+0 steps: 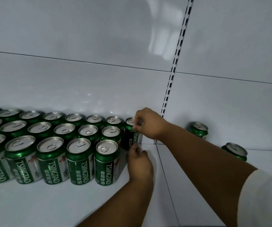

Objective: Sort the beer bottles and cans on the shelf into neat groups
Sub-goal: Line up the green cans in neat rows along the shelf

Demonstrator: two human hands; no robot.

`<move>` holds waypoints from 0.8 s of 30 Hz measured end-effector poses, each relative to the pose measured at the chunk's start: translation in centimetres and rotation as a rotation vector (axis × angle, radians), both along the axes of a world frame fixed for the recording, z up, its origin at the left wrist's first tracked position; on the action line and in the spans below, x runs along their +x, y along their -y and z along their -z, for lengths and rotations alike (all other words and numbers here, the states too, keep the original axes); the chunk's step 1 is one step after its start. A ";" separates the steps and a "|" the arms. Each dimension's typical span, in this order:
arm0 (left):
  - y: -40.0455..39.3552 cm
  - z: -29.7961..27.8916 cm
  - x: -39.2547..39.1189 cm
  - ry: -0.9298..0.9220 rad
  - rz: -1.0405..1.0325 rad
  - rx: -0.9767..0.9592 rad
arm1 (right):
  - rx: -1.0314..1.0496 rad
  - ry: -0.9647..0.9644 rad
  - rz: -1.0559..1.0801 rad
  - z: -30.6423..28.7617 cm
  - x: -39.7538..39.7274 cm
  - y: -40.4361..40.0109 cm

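The green can (131,133) you are handling stands upright, long axis vertical, at the right end of the back row on the white shelf (50,202). Your right hand (148,123) pinches its top rim; your left hand (139,163) touches its base, fingers partly hidden.

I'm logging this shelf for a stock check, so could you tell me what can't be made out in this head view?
- Green cans: the left frame edge cuts the rows, so no full count.
- Back-row end can: right hand covers its top, left hand its base.
- Two loose cans on the right: the right forearm hides the nearer one's lower body, and their labels are turned away.
- Bottles: none in frame.
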State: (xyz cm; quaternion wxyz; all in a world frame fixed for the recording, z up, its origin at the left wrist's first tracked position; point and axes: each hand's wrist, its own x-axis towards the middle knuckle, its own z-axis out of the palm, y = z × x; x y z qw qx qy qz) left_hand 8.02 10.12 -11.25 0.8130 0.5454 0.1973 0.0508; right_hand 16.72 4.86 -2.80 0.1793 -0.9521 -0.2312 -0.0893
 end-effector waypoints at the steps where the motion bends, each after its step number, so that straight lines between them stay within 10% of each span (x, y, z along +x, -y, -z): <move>1: 0.3 -0.1 0.0 0.019 -0.008 0.025 | -0.022 0.010 0.015 -0.3 -0.2 0.8; 24: 16.5 0.1 2.1 -0.147 0.147 -0.008 | -0.008 -0.139 0.140 -1.2 0.1 22.3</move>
